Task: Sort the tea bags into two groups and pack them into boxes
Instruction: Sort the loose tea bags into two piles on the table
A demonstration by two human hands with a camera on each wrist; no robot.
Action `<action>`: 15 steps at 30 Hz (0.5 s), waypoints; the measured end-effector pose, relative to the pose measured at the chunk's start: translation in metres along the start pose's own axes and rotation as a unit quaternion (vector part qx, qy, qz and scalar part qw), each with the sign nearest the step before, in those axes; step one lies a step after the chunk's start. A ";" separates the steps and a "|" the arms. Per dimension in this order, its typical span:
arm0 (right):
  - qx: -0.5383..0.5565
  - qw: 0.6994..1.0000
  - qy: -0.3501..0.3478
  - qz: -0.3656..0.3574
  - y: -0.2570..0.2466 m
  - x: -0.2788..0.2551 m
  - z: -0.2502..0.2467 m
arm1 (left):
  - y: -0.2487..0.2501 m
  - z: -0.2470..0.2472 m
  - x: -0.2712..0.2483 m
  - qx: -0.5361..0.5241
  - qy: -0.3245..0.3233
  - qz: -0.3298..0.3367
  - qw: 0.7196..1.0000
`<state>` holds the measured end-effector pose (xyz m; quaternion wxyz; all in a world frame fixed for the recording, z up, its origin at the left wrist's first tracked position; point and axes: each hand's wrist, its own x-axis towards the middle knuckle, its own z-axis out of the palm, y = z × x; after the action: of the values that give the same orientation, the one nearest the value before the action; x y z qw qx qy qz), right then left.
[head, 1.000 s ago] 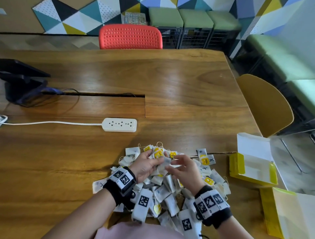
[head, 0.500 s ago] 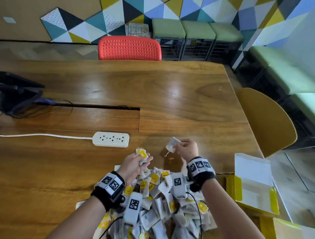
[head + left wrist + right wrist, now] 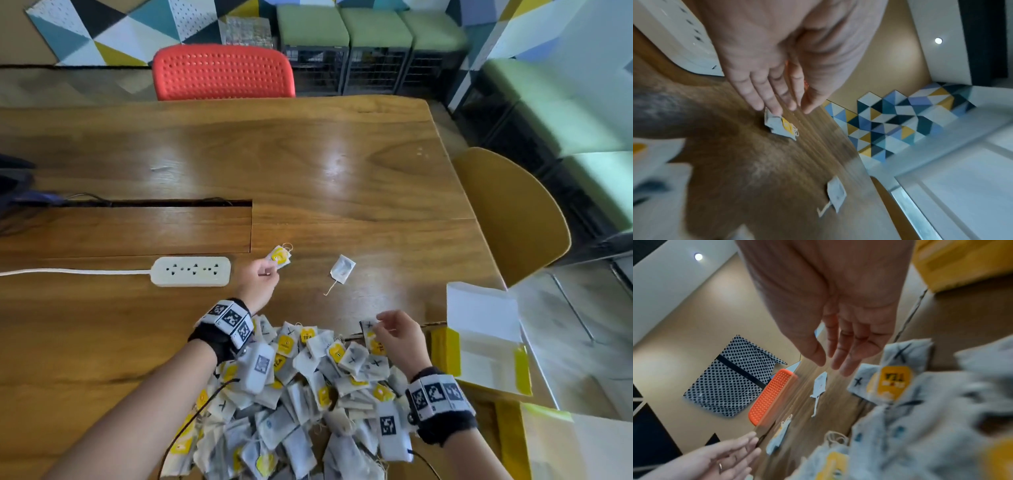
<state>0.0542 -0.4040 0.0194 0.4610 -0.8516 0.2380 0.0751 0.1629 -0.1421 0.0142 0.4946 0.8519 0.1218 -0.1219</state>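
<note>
A heap of tea bags (image 3: 308,394) lies at the table's near edge, some with yellow tags, some marked with an X. One yellow-tagged tea bag (image 3: 280,256) (image 3: 782,127) lies apart beyond the heap, and my left hand (image 3: 269,270) (image 3: 785,108) has straight fingers with their tips at its edge. A plain white tea bag (image 3: 342,269) (image 3: 836,193) lies alone to its right. My right hand (image 3: 380,325) (image 3: 830,366) hovers with loose, straight fingers over the heap's far right corner, above an X-marked bag with a yellow tag (image 3: 894,382), holding nothing.
An open yellow and white box (image 3: 479,342) sits at the right table edge, with a second one (image 3: 565,445) nearer me. A white power strip (image 3: 191,271) with its cable lies left of my left hand. A cable slot (image 3: 137,204), an orange chair and a yellow chair border the table.
Both hands carried a bag forward and let go. The yellow-tagged bag and the plain bag now lie on the table. My right hand has drawn back to the heap.
</note>
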 end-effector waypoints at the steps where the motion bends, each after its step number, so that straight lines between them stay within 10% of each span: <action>1: -0.030 0.999 -0.002 -0.016 0.006 -0.009 -0.002 | -0.003 0.003 -0.013 0.017 -0.039 0.028 0.999; 15: -0.243 0.955 -0.150 -0.083 0.063 -0.072 -0.018 | 0.000 0.095 -0.118 0.351 -0.245 0.328 0.842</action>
<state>-0.0401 -0.4238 0.0071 0.2751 -0.9335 0.0693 0.2194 0.0438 -0.2353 0.0072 0.1874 0.9010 -0.3410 -0.1916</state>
